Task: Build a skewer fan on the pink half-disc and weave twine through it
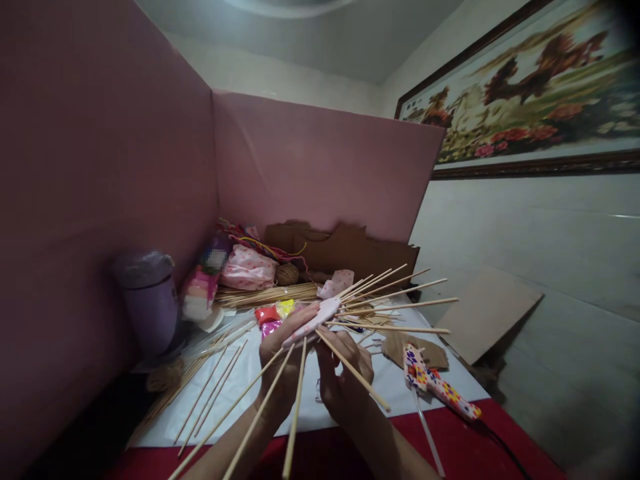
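Observation:
A pale pink fabric-covered disc point(324, 316) is held tilted above the table, with several thin wooden sticks point(400, 329) fanning out from its edge. My left hand point(283, 363) grips the disc on its left side, fingers flat along the fabric face. Below the near right edge, my right hand point(347, 370) is closed, its thumb and curled fingers at the disc's underside around the base of a stick. That stick crosses in front of the right hand, and its fingertips are partly hidden. Other sticks point toward me over my left forearm.
A floral glue gun point(437, 383) with a cord lies at the right on a cardboard scrap point(393, 350). Loose sticks point(215, 387) lie at the left near a purple bin point(149, 303). Colourful packets point(267, 315), twine point(287, 274) and torn cardboard point(345, 250) stand behind.

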Tool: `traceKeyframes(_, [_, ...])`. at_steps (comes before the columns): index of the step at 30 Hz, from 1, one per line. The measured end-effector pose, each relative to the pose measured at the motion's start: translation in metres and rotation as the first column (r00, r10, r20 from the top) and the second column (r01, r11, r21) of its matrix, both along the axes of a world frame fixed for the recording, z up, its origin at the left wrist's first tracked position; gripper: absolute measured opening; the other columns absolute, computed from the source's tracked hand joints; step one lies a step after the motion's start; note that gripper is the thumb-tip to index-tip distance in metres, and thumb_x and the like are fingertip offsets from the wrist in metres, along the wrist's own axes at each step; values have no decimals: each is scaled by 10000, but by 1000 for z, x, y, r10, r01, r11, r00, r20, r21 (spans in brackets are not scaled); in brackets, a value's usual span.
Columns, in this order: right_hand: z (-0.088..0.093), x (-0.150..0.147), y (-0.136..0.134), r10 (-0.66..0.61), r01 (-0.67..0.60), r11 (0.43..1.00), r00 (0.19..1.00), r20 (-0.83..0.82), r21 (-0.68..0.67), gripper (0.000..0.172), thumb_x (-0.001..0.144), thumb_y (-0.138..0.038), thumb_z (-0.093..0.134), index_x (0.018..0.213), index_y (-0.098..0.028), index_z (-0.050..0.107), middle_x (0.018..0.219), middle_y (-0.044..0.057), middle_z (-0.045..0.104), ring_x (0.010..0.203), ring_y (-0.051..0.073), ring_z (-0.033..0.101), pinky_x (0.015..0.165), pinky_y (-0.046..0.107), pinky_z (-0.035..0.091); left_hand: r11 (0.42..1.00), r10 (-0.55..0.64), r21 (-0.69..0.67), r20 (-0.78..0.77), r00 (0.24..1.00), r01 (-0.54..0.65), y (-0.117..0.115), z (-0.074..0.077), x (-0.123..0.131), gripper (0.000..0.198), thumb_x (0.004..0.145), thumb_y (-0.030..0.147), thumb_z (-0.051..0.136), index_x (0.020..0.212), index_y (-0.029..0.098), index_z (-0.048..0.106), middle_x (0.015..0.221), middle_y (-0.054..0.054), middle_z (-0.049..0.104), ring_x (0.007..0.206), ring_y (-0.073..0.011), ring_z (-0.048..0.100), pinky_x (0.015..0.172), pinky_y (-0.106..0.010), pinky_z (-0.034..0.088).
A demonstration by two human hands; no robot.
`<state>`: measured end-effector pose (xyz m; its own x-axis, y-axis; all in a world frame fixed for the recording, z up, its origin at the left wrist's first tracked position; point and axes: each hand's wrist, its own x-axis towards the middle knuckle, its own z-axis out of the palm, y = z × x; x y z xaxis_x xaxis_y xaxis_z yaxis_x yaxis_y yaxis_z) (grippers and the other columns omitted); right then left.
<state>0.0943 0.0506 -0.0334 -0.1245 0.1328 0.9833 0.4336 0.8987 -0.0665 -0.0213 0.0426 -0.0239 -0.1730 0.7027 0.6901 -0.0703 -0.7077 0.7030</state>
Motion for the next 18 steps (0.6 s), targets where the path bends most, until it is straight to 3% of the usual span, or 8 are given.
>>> traceKeyframes(3, [1,0,-2,-19,19,1000,1000,2,0,483,828,-25,516,1273,-204,466,886,80,708,696,174,655,589,294,510,998,-38,-53,34,999,40,-1,0,0,276,820,303,599,1064,227,703,1165,-77,672,1176,-283,547,1073,-444,350])
traceKeyframes(11, [1,-1,1,4,-4,1000,1000,-3,-3,507,821,-26,517,1290,-208,453,986,106,707,738,179,662,582,292,521,991,12,-134,90,996,0,1,0,4,237,760,254,676,988,203,720,1090,-78,702,1100,-270,596,975,-410,455])
traceKeyframes(18, [2,-3,-6,50,-56,996,994,-95,-62,414,828,-49,526,1211,-204,510,887,76,693,698,171,641,609,288,511,989,6,-146,138,990,15,1,13,3,202,732,214,693,929,180,720,995,-72,732,925,-245,677,838,-370,551])
